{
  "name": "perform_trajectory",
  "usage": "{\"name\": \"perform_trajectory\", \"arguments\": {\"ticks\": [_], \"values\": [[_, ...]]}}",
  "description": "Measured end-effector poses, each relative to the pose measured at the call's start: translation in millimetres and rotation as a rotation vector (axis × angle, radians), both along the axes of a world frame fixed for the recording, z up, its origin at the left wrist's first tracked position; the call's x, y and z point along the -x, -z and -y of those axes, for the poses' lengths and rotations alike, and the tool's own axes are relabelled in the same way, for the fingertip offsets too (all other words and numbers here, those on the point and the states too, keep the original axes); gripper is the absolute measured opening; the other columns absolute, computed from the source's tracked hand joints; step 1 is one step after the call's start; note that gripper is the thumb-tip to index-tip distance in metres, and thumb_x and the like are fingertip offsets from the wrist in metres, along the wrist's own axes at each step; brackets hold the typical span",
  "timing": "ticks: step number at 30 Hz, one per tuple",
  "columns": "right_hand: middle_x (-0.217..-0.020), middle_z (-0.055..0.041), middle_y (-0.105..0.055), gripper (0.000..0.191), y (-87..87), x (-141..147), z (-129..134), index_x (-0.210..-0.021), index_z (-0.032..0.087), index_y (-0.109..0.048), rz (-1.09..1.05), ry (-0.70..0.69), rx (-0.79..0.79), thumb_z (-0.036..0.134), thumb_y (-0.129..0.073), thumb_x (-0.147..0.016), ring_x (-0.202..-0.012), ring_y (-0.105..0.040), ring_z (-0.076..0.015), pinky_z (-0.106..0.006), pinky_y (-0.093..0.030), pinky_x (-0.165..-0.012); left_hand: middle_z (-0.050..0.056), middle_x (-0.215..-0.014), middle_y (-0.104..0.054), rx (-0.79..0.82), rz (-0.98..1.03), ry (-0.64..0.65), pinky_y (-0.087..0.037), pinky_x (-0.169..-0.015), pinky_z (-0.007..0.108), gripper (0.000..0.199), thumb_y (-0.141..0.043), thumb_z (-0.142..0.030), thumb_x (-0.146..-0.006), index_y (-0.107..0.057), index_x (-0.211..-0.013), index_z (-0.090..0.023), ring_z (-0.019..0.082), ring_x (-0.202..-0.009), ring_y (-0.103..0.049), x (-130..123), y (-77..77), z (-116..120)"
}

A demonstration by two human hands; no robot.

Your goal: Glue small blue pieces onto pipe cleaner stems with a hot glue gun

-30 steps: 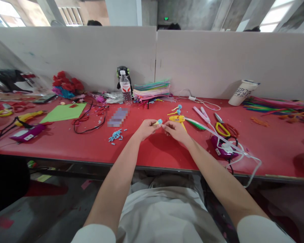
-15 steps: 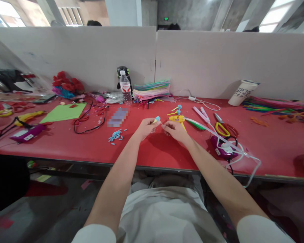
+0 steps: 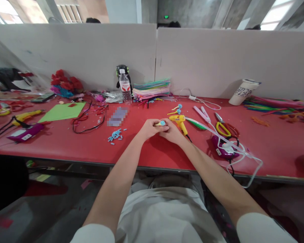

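The left hand (image 3: 150,130) pinches a small blue-and-yellow piece (image 3: 162,123) above a red table (image 3: 157,156). Beside it, near a yellow glue gun (image 3: 178,118), is the right hand (image 3: 172,133), its finger grip too hidden to tell.

Your little piece (image 3: 162,123): blue, yellow. Your desk (image 3: 152,153): red. Glue gun (image 3: 177,118): yellow. Cup (image 3: 243,92) near back edge: white, dark letters.

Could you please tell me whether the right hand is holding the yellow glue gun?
No, the yellow glue gun lies on the red table while the right hand is at a small blue-and-yellow piece.
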State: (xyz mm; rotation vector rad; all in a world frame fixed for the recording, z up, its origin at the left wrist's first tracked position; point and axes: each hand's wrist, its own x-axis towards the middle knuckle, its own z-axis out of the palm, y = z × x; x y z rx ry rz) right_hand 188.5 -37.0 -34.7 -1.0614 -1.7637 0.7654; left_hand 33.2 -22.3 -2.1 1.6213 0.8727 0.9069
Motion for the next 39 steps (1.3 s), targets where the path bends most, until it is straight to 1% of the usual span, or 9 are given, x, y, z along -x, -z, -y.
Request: {"name": "perform_trajectory", "arguments": {"ticks": [4, 8, 12, 16, 20, 23, 29, 34, 39], "values": [[-0.101, -0.0082, -0.061, 0.052, 5.8, 3, -4, -0.112, 0.019, -0.043, 0.099, 0.003, -0.076, 0.026, -0.066, -0.066, -0.088, -0.06, -0.0208, -0.035, -0.049, -0.08, -0.003, -0.058, -0.048, -0.047, -0.093, -0.024, -0.026, -0.051, 0.021, 0.042, -0.075, -0.051, -0.063, -0.063, -0.066, -0.011, 0.007, -0.054, -0.037, -5, 5.2, -2], [-0.093, -0.007, -0.061, 0.041, 10.5, 1, -8, -0.106, 0.019, -0.044, 0.196, 0.032, -0.128, 0.025, -0.062, -0.07, -0.083, -0.06, -0.0208, -0.035, -0.048, -0.075, -0.001, -0.058, -0.051, -0.074, -0.093, -0.007, -0.028, -0.054, 0.022, 0.039, -0.07, -0.05, -0.07, -0.063, -0.065, -0.011, 0.008, -0.055, -0.04, -7, 9.0, -4], [-0.088, -0.0055, -0.059, 0.032, 8.8, 0, -6, -0.101, 0.019, -0.045, 0.221, 0.038, -0.161, 0.026, -0.059, -0.072, -0.077, -0.059, -0.0198, -0.034, -0.047, -0.071, 0.0, -0.061, -0.055, -0.09, -0.049, 0.005, -0.03, -0.057, 0.022, 0.036, -0.067, -0.046, -0.073, -0.065, -0.066, -0.011, 0.008, -0.058, -0.043, -6, 8.2, -5], [-0.082, -0.0024, -0.057, 0.03, 4.3, 0, -1, -0.098, 0.02, -0.047, 0.178, 0.068, -0.104, 0.028, -0.06, -0.072, -0.068, -0.056, -0.0165, -0.03, -0.046, -0.063, -0.001, -0.061, -0.053, -0.06, -0.016, -0.013, -0.029, -0.055, 0.022, 0.035, -0.068, -0.046, -0.071, -0.064, -0.068, -0.012, 0.008, -0.057, -0.041, -3, 5.1, -5], [-0.078, 0.0005, -0.056, 0.036, 0.6, -3, 3, -0.102, 0.02, -0.049, 0.197, 0.133, 0.007, 0.031, -0.063, -0.071, -0.057, -0.049, -0.0124, -0.028, -0.042, -0.056, -0.005, -0.054, -0.04, 0.025, 0.058, -0.051, -0.023, -0.051, 0.023, 0.036, -0.065, -0.05, -0.073, -0.061, -0.07, -0.014, 0.007, -0.05, -0.032, 1, 5.1, -7], [-0.079, 0.0009, -0.057, 0.039, -0.1, -5, 4, -0.106, 0.02, -0.05, 0.177, 0.146, 0.049, 0.031, -0.063, -0.071, -0.056, -0.05, -0.0117, -0.028, -0.043, -0.057, -0.006, -0.052, -0.032, 0.044, 0.08, -0.092, -0.02, -0.049, 0.023, 0.038, -0.064, -0.052, -0.075, -0.057, -0.068, -0.015, 0.006, -0.048, -0.026, 3, 5.9, -8], [-0.08, 0.0003, -0.057, 0.04, 4.1, -7, 1, -0.107, 0.02, -0.051, 0.143, 0.16, 0.066, 0.035, -0.065, -0.073, -0.057, -0.051, -0.0117, -0.029, -0.044, -0.058, -0.007, -0.052, -0.029, 0.005, 0.107, -0.117, -0.019, -0.049, 0.023, 0.039, -0.066, -0.05, -0.075, -0.048, -0.064, -0.016, 0.005, -0.047, -0.024, 6, 3.5, -8], [-0.081, 0.0001, -0.057, 0.04, 6.8, -9, 0, -0.106, 0.02, -0.05, 0.124, 0.16, 0.053, 0.035, -0.066, -0.073, -0.059, -0.052, -0.0121, -0.029, -0.046, -0.061, -0.007, -0.05, -0.029, 0.062, 0.158, -0.209, -0.016, -0.046, 0.023, 0.038, -0.067, -0.051, -0.073, -0.054, -0.068, -0.016, 0.005, -0.045, -0.024, 10, 6.6, -14], [-0.082, -0.0011, -0.059, 0.04, 4.9, -10, 1, -0.107, 0.019, -0.051, 0.16, 0.184, 0.048, 0.034, -0.066, -0.073, -0.059, -0.052, -0.0124, -0.029, -0.045, -0.06, -0.009, -0.05, -0.024, 0.155, 0.342, -0.162, -0.013, -0.044, 0.022, 0.035, -0.068, -0.047, -0.074, -0.053, -0.07, -0.015, 0.003, -0.041, -0.02, 14, 2.0, -16]]}}
